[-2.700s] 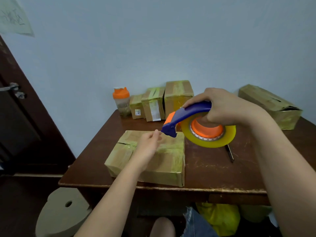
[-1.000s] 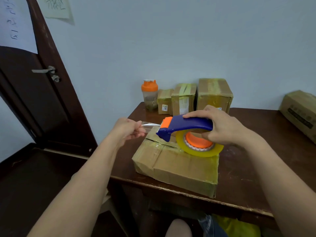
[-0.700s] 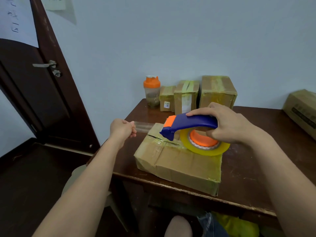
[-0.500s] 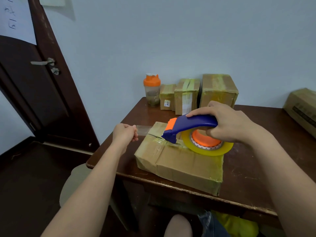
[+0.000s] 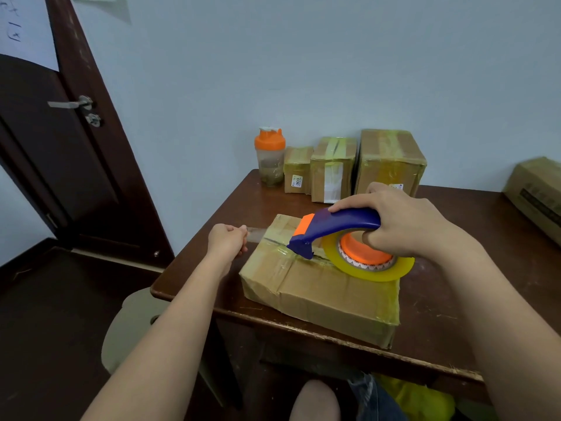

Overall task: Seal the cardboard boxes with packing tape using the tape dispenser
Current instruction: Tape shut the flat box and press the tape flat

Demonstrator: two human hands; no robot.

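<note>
A knee (image 5: 314,401) and something yellow (image 5: 422,398) are seen below the near edge of the desk (image 5: 455,314). A flat cardboard box (image 5: 321,287) is laid on the desk near that edge, already crossed with yellowish tape; it is taken as the landmark here. Beyond the box's left end, the left hand (image 5: 226,240) is held over the desk's left edge with its fingers (image 5: 243,230) curled and pinched on the free end of a clear tape strip (image 5: 256,233). The strip is stretched from that hand across the box top to the nose of the tape dispenser (image 5: 334,229). The dispenser, blue with an orange tip, is held over the box's top at its right half; its nose is on or just above the top seam, contact cannot be told. The yellow tape roll (image 5: 368,264) on an orange core is carried under the handle. The handle is gripped by the right hand (image 5: 403,220), fingers wrapped round it. Behind the box, against the wall (image 5: 303,71), an orange-lidded shaker bottle (image 5: 270,156) and three taped boxes (image 5: 334,168) are lined up. Far right of the box, another carton (image 5: 535,189) is cut off by the frame. Left of the box, off the desk, a dark door (image 5: 54,165) with a metal handle (image 5: 71,103) is seen.
</note>
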